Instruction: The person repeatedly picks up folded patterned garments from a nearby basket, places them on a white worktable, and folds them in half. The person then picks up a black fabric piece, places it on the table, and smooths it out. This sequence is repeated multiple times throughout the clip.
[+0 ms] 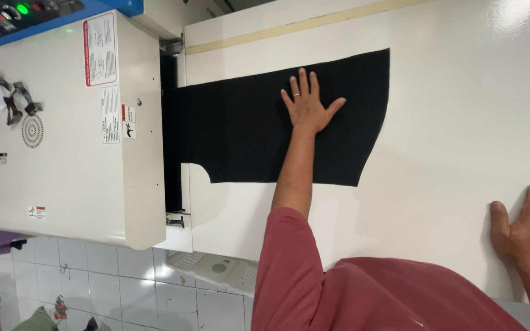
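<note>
A black cut piece of fabric (246,132) lies flat on the white machine table (461,122), its left end reaching into the slot of the cream machine housing (69,153). My left hand (307,104) is pressed palm-down on the fabric with the fingers spread and a ring on one finger; its arm comes out of a red sleeve (289,270). My right hand (529,230) rests on the table's near right edge, fingers laid on the white surface, also wearing a ring. It touches only the table.
The machine housing carries stickers and a blue control panel (26,15) with a green light at the top left. A white tiled floor (124,282) shows below the table, with a grey pedal-like plate (216,270) and some scraps at the lower left.
</note>
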